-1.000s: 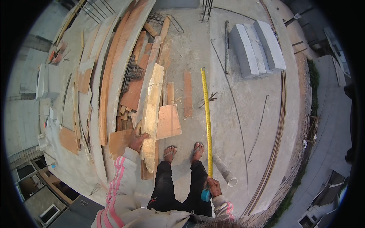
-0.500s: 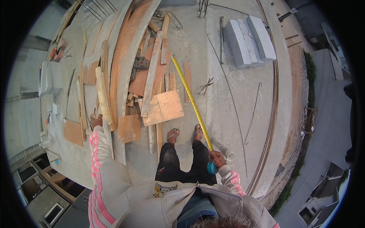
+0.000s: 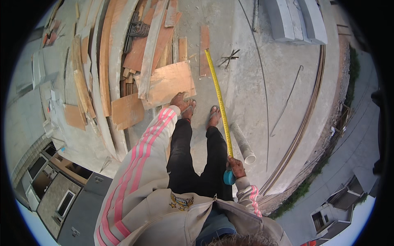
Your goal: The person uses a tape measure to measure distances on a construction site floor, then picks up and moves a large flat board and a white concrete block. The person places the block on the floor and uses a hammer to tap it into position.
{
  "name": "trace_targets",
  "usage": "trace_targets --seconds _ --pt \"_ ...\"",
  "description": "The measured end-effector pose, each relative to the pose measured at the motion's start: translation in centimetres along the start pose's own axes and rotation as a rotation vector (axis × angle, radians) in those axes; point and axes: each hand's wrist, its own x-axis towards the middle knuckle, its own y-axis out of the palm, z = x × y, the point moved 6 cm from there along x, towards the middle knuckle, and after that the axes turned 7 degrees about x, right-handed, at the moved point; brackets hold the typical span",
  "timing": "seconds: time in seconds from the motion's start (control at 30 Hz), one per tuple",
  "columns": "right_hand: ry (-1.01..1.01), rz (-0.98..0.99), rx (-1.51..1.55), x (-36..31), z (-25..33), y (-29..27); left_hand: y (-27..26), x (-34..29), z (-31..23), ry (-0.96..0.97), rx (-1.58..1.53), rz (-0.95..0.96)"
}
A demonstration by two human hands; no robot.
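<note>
Vividly yellow tape blade (image 3: pixel 221 100), teal case (image 3: pixel 228 178)

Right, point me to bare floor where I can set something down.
Two patches: between the tape and long rod, above the pipe; and between the long rod and hooked rod, below the blocks. It's crowded on the left, where planks and plywood overlap near the left hand.
</note>
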Motion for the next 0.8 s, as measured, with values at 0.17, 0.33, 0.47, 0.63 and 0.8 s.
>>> trace_targets --seconds 0.17,0.33,0.47,0.63,0.8 --pt "0.115 -0.056 0.018 0.8 -1.0 1.2 5.3 17.2 -4.9 -0.084 -0.019 -0.144" --pt "0.202 -0.194 0.023 1.4 0.8 1.8 10.4 29.7 -5.3 -0.246 0.039 -0.23" --pt "0.286 -0.32 -0.076 2.0 2.5 2.2 13.2 34.3 -4.6 -0.333 0.246 -0.43" --pt "0.274 -0.33 -0.047 2.1 2.4 2.7 11.3 33.7 -4.9 -0.285 0.079 -0.268" --pt "0.179 -0.254 0.084 2.0 0.4 3.5 3.4 23.5 -6.5 -0.119 0.155 -0.262"
